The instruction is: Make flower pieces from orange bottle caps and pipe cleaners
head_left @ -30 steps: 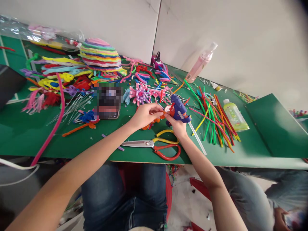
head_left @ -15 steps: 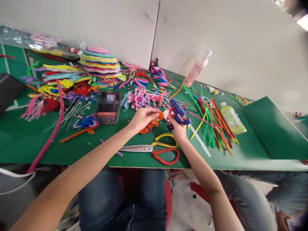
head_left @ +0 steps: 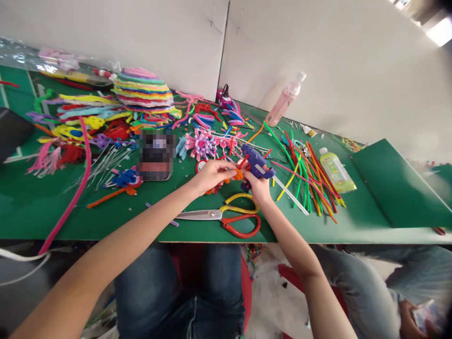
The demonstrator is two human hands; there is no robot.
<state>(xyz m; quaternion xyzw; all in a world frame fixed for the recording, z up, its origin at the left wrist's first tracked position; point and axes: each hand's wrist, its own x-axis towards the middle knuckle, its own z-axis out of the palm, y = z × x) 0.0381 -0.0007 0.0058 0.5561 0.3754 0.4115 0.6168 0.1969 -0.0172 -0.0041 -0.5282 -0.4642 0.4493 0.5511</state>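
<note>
My left hand (head_left: 214,175) pinches an orange fuzzy pipe-cleaner piece (head_left: 239,174) with thumb and fingertips. My right hand (head_left: 259,187) is closed around a dark blue glue gun (head_left: 256,162), and its fingertips also touch the orange piece. A clear glue stick (head_left: 291,194) sticks out of the gun's rear, toward the lower right. Under my left hand, part of a red and orange fuzzy item (head_left: 211,189) shows on the table; the rest is hidden. Scissors (head_left: 226,214) with one yellow and one red handle lie just below my hands.
Pipe cleaners (head_left: 307,174) lie in a loose bundle at right, beside a green drink bottle (head_left: 336,170). Behind stands a pink bottle (head_left: 286,99). A striped fuzzy dome (head_left: 144,92) and a phone-like device (head_left: 156,155) are on the left. Another person's legs (head_left: 356,282) are at lower right.
My right fingertips have come to the orange piece beside my left fingers. The glue gun has shifted slightly left, and the whole view has moved a little.
</note>
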